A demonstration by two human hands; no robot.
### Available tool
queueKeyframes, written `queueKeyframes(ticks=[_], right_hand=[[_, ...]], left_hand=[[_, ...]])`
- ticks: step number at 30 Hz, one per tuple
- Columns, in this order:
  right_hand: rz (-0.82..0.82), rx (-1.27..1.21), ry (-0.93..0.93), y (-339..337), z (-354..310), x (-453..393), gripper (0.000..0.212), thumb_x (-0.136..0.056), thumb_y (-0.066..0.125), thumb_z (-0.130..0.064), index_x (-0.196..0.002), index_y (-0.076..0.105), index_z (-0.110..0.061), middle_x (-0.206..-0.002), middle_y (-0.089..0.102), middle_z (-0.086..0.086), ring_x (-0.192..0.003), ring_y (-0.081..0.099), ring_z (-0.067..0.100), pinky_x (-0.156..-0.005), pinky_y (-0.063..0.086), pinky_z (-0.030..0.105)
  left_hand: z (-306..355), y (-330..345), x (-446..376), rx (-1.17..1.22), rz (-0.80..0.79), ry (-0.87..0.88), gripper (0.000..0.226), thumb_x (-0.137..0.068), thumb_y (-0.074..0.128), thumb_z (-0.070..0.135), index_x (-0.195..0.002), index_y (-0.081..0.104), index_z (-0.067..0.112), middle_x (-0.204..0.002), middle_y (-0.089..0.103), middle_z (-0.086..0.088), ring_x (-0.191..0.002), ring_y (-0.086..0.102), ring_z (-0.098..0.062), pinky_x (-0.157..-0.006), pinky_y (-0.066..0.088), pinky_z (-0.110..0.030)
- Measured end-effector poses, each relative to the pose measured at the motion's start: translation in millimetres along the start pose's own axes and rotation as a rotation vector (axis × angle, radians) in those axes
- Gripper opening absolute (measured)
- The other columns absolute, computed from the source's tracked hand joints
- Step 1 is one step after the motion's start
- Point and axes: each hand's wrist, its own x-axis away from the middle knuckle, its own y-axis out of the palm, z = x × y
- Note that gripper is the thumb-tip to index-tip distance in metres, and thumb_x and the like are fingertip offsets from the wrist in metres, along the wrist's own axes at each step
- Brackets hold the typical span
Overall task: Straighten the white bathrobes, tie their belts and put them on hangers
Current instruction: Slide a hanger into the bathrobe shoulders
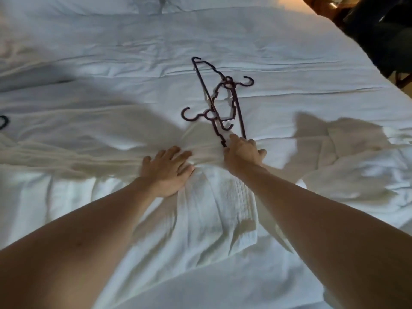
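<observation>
Hangers (219, 101) on bed (289, 52) behind bathrobe (214, 208)

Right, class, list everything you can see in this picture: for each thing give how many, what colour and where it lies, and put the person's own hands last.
bed: one, white cover, fills the view.
bathrobes: at least one, white, spread near the bed's edge under both hands; more crumpled white cloth at right, cannot tell if it is a second robe.
hangers: two, dark, overlapping, lying past the hands.
dark hook: one, at the left edge, mostly cut off.
dark furniture: top right, unclear.
left hand: fingers spread, pressing the robe.
right hand: fingers curled at a hanger's near end; looks like holding it.
</observation>
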Motion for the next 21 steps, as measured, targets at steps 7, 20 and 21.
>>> queueKeyframes(ticks=[7, 20, 21], right_hand=[[0.026, 0.121, -0.118, -26.4, -1.7, -2.3, 0.016, -0.098, 0.042, -0.017, -0.108, 0.054, -0.017, -0.104, 0.055, 0.003, -0.106, 0.049, 0.027, -0.093, 0.035, 0.048], [0.244, -0.579, 0.174, -86.9, -16.4, 41.4, 0.033, -0.096, 0.037, -0.014, -0.063, 0.043, -0.015, -0.071, 0.053, 0.006, -0.069, 0.048, 0.026, -0.061, 0.034, 0.032], [0.204, -0.63, 0.238, -83.7, -17.7, 45.7, 0.034, -0.095, 0.037, -0.014, -0.062, 0.044, -0.014, -0.072, 0.056, 0.008, -0.069, 0.049, 0.027, -0.059, 0.034, 0.031]], left_hand=[[1.0, 2.4, 1.3, -0.054, -0.032, -0.028, 0.075, -0.086, -0.002, 0.077, -0.155, 0.006, 0.049, -0.168, 0.005, 0.011, -0.152, 0.014, -0.021, -0.117, 0.019, -0.057], [-14.1, -41.4, 25.9, 0.036, 0.03, 0.069, 0.035, -0.1, 0.041, 0.052, -0.126, 0.054, 0.032, -0.153, 0.04, -0.004, -0.143, 0.036, -0.025, -0.111, 0.03, -0.054], [-23.7, -39.6, 31.9, 0.042, 0.024, 0.068, 0.03, -0.099, 0.044, 0.05, -0.12, 0.057, 0.034, -0.158, 0.036, -0.004, -0.147, 0.031, -0.024, -0.112, 0.03, -0.054]])
